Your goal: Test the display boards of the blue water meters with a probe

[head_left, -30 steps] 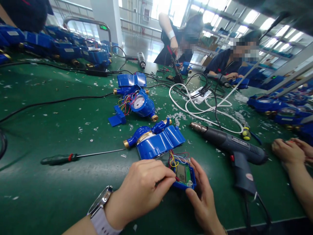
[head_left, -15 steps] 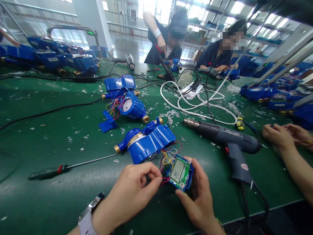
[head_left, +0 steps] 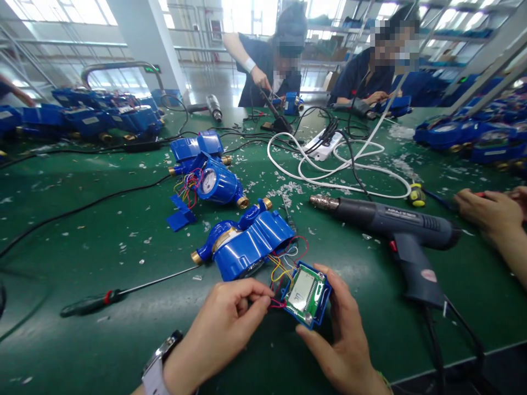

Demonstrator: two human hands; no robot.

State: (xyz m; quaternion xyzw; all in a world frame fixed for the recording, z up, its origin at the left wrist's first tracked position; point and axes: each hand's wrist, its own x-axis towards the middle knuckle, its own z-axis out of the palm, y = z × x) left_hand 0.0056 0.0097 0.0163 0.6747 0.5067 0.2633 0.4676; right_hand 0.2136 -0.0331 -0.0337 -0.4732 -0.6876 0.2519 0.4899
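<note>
1. Head view, lower centre of the frame: the person's left hand has its thumb and fingertips pinched together on thin red wires, with a watch on that wrist.
2. Just right of it, the right hand curls round a display module, thumb along the lower edge and fingers along the right side. I can see its green board and pale screen facing up, set in a blue case.
3. Yellow, white and red leads run from the module up to a blue meter with brass ends, lying at the centre of the frame.
4. Left of that meter, a screwdriver lies with its shaft pointing at the nearer brass end.
5. Over on the right, a heat gun lies on the green table, nozzle to the left.
6. Above centre sits a second meter with loose coloured wiring.
7. At the right edge, a co-worker's hand rests near the heat gun; what it grips I cannot tell.
</note>
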